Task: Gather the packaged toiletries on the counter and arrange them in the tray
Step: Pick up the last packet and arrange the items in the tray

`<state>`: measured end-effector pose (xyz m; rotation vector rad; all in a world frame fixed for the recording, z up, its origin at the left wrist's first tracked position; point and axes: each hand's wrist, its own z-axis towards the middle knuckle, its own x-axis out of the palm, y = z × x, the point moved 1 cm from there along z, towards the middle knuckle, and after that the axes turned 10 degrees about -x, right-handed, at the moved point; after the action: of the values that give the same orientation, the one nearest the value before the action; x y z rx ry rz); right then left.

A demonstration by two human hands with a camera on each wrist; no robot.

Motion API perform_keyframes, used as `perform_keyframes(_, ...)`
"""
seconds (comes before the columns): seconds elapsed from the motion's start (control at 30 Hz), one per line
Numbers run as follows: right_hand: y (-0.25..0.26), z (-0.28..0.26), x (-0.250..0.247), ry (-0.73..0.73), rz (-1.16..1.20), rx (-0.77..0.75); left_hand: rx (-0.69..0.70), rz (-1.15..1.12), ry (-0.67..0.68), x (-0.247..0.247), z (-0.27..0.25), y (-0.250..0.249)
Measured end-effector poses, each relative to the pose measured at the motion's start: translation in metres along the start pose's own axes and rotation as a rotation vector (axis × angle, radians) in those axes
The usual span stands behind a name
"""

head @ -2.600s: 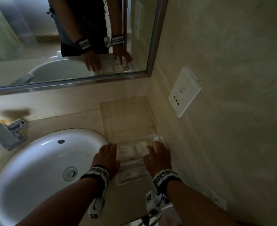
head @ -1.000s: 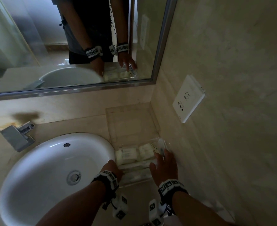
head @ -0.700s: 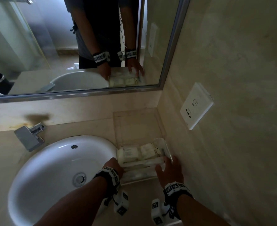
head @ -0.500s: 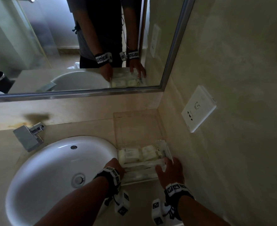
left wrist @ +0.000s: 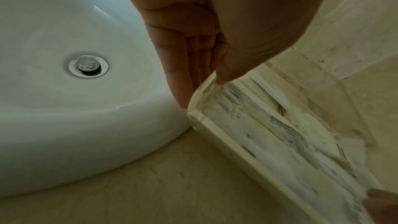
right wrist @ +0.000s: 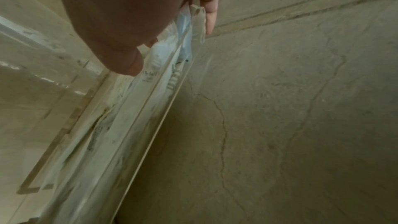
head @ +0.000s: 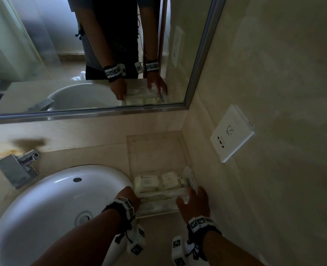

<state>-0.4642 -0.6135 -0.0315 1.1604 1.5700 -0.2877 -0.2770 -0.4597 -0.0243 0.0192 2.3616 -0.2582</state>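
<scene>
A clear acrylic tray [head: 158, 211] sits on the counter between the basin and the side wall, packed with white packaged toiletries [head: 155, 182]. My left hand [head: 132, 196] pinches its left wall: in the left wrist view the thumb of this hand [left wrist: 204, 89] lies on the tray rim [left wrist: 226, 139] and the fingers run down outside. My right hand [head: 194, 198] holds the right end. In the right wrist view its thumb presses on the packets [right wrist: 150, 77] and its fingers [right wrist: 210, 14] lie outside, against the wall.
A white basin [head: 43, 208] touches the tray's left corner, with a chrome faucet [head: 18, 167] behind it. More clear acrylic [head: 158, 148] stands behind the packets in the corner. A wall socket [head: 232, 133] juts out on the right, and a mirror [head: 82, 54] hangs above.
Both hands have slid off the tops of the packets to the tray's two ends and taken hold there. The head view has shifted; the tray stays beside the basin.
</scene>
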Motion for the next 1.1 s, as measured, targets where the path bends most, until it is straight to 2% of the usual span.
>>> perform_keyframes(0.6, 0.013, 0.030, -0.006, 0.034, -0.012, -0.043, -0.020, -0.089, -0.032, -0.005, 0.021, -0.007)
perform_keyframes(0.87, 0.013, 0.041, -0.007, -0.046, 0.121, -0.114, -0.080, -0.125, -0.027, -0.017, 0.027, -0.012)
perform_keyframes(1.1, 0.024, 0.030, 0.002, -0.092, -0.116, -0.174, -0.076, -0.151, 0.007, -0.025, 0.035, -0.021)
